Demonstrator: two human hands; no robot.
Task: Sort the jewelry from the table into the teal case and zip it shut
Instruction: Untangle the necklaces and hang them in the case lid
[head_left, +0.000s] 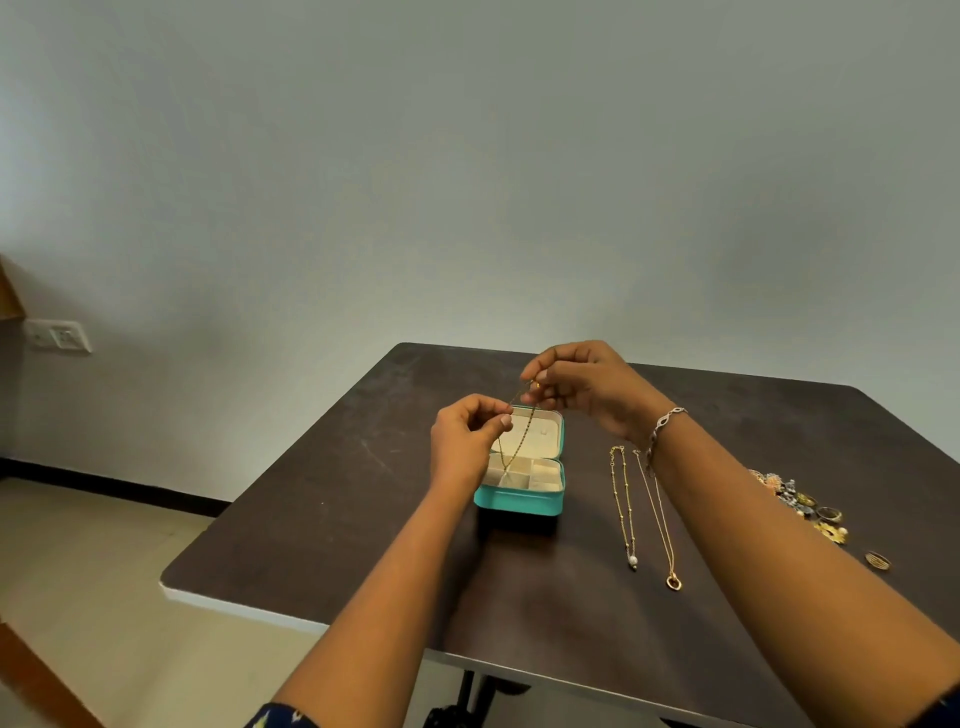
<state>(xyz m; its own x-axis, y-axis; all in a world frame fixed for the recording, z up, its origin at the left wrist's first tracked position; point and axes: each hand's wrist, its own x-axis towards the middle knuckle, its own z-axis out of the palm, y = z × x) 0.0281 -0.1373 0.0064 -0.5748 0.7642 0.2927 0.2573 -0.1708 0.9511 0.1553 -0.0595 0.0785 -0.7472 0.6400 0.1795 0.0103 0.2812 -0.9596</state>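
Note:
The teal case lies open on the dark table, showing cream compartments and a cream lid lining. Above it, my left hand and my right hand each pinch one end of a thin gold chain. The chain hangs in a loop, its low end dipping into a case compartment. Two more necklaces lie to the right of the case: one with a pearl drop and one with a round gold pendant. A pile of rings and earrings sits farther right.
A single ring lies near the table's right edge. I wear a silver bracelet on my right wrist. The table's left edge drops to a tan floor. A wall socket sits on the grey wall at left.

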